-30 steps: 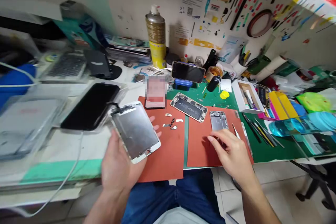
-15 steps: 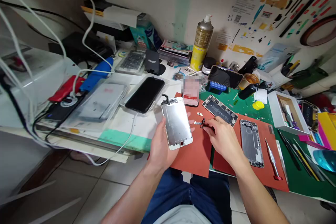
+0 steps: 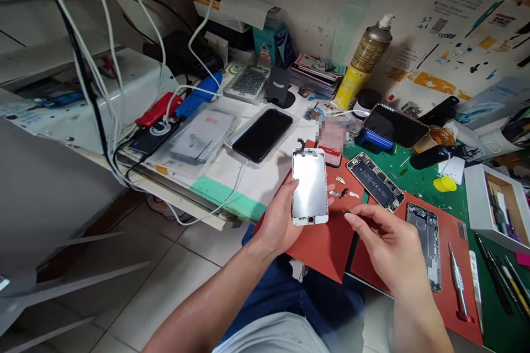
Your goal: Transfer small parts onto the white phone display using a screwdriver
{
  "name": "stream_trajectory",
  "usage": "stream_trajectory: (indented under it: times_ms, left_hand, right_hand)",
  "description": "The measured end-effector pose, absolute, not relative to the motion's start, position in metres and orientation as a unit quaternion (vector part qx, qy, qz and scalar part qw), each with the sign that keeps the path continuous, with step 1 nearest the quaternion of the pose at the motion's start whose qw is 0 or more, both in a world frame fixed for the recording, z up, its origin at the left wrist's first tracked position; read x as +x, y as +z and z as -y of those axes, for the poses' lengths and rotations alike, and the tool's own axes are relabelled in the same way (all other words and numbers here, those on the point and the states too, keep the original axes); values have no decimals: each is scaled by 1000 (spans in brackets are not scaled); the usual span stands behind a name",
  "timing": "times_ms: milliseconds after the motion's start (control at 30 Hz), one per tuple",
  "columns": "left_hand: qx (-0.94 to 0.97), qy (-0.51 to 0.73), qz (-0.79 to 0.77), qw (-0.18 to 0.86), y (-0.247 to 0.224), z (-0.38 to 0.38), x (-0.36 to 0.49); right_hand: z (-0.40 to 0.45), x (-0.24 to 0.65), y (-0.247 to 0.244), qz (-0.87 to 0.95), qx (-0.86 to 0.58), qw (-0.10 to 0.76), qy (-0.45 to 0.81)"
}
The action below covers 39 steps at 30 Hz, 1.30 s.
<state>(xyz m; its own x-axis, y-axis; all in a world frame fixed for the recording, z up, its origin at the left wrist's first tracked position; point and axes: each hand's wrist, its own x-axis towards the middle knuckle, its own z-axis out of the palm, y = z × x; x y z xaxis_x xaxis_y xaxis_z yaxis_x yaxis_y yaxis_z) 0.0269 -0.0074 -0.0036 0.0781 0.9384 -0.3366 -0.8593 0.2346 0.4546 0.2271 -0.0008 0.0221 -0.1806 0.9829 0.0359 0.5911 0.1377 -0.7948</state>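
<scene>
My left hand [image 3: 280, 219] holds a white-edged phone screen assembly [image 3: 309, 187] by its sides, its shiny metal back facing me and a dark flex cable sticking up from its top. My right hand [image 3: 387, 237] is pinched, thumb against forefinger; a tiny dark bit shows at the fingertips, too small to name. Just beyond those fingers, small flex cable parts [image 3: 343, 193] lie on the red mat [image 3: 327, 253]. An opened phone body with a black battery [image 3: 375, 181] rests behind my right hand, and a second opened phone housing [image 3: 426, 242] is partly hidden by it.
Right of the housing lie a screwdriver [image 3: 458, 281] and tweezers [image 3: 476, 289]. A white box of tools [image 3: 476, 204], a yellow cap [image 3: 445, 184] and a propped phone [image 3: 396, 126] stand on the green mat. Leftward are a black phone [image 3: 263, 135], a spray can [image 3: 364, 60] and hanging cables.
My right hand has moved back from the small flex part, which now lies on the red mat. The screen assembly has turned more upright in my left hand. The view has shifted left.
</scene>
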Motion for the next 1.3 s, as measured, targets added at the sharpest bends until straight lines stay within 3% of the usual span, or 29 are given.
stream_trajectory:
  times_ms: [200,667,1167,1300]
  left_hand:
    - [137,610,-291,724,-4,9,25]
    - [178,594,-246,745,-10,11,26]
    - [202,587,-260,740,-14,13,25]
    - [193,588,-261,741,-14,13,23]
  right_hand:
    - [10,210,23,676,-528,265,440]
    - [-1,199,17,740,-493,210,407]
    - [0,194,9,724,-514,240,394]
    - [4,197,13,696,-531,289,389]
